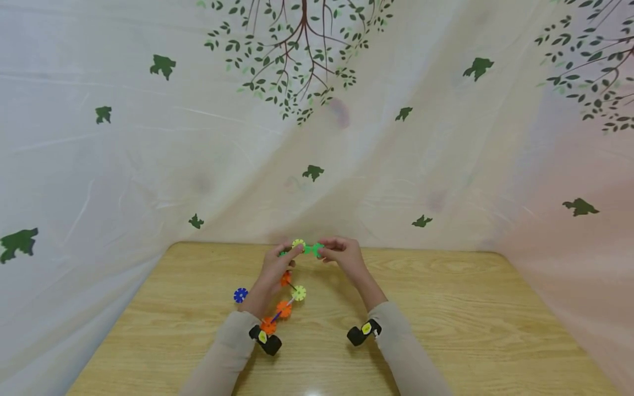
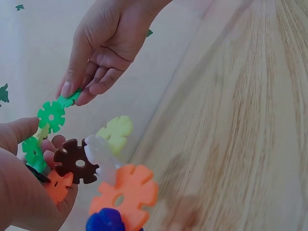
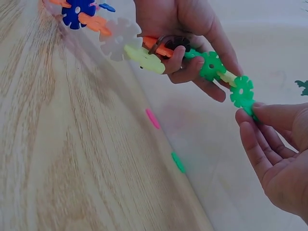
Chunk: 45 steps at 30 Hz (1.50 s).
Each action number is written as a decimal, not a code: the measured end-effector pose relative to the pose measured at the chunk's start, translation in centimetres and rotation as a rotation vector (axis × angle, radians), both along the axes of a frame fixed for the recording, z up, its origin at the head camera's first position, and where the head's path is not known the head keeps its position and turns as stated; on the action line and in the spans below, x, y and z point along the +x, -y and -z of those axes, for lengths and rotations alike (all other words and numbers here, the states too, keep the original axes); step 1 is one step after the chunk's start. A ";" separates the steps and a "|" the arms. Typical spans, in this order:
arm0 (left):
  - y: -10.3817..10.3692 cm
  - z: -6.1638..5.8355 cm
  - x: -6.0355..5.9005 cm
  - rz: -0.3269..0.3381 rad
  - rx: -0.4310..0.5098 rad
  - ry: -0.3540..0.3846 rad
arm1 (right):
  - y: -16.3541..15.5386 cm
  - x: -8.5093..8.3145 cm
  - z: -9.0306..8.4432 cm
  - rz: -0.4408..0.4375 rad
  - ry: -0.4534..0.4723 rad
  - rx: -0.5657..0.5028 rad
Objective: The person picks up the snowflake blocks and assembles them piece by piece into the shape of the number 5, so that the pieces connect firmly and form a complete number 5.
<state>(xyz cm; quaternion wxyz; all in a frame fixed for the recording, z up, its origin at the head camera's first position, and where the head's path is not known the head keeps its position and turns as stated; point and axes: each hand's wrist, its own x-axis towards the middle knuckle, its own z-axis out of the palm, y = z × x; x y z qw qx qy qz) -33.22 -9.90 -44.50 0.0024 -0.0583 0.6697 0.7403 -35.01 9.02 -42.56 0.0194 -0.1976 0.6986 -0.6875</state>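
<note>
A chain of notched plastic flower discs hangs from my left hand [image 1: 274,270], whose thumb and fingers grip it near a yellow disc [image 1: 299,244]. Thumb and fingertips of my right hand [image 1: 346,256] pinch a green disc [image 2: 69,98] at the chain's end. That disc is joined to another green disc [image 2: 51,117]. Below the left hand, the chain runs through a brown disc [image 2: 76,162], a whitish disc [image 3: 120,38], a pale yellow disc [image 1: 299,293] and orange discs [image 1: 283,309]. A dark blue disc [image 3: 78,12] is farther along. The left fingers partly hide the middle.
Both hands are above a wood-grain table [image 1: 446,319]. Near its edge lie a pink disc [image 3: 152,119] and a green loose disc [image 3: 178,162]. A blue disc [image 1: 240,295] shows left of the left wrist; whether it is joined I cannot tell. Printed cloth [image 1: 238,165] hangs behind.
</note>
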 end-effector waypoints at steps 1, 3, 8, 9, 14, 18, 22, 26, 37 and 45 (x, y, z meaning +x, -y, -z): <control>0.0 0.0 0.0 0.000 -0.001 0.004 | 0.0 0.0 0.0 0.001 -0.001 -0.007; 0.1 0.1 0.0 0.000 -0.004 0.009 | 0.1 0.0 0.1 0.003 -0.001 -0.019; 0.3 0.1 0.1 0.014 -0.001 0.004 | 0.4 0.2 0.1 0.011 0.008 -0.058; 0.3 0.1 0.1 0.017 -0.001 0.002 | 0.5 0.2 0.1 0.013 0.009 -0.069; 0.2 0.2 0.0 0.022 -0.003 -0.014 | 0.8 0.2 0.2 0.028 0.007 -0.113; 0.1 0.1 -0.1 0.021 0.004 -0.017 | 0.9 0.0 0.4 0.040 0.002 -0.122; 0.0 0.2 -0.3 0.024 -0.008 -0.018 | 0.9 -0.7 1.3 0.054 0.021 -0.143; 0.0 0.1 -0.3 0.017 -0.030 -0.021 | 1.0 -1.2 1.9 0.059 0.044 -0.158; 0.5 0.1 0.1 0.028 -0.021 -0.101 | 1.1 -1.0 1.7 0.032 0.073 -0.129; 1.6 -0.1 0.3 0.078 -0.048 -0.089 | 0.8 -0.2 -0.2 -0.045 0.070 0.015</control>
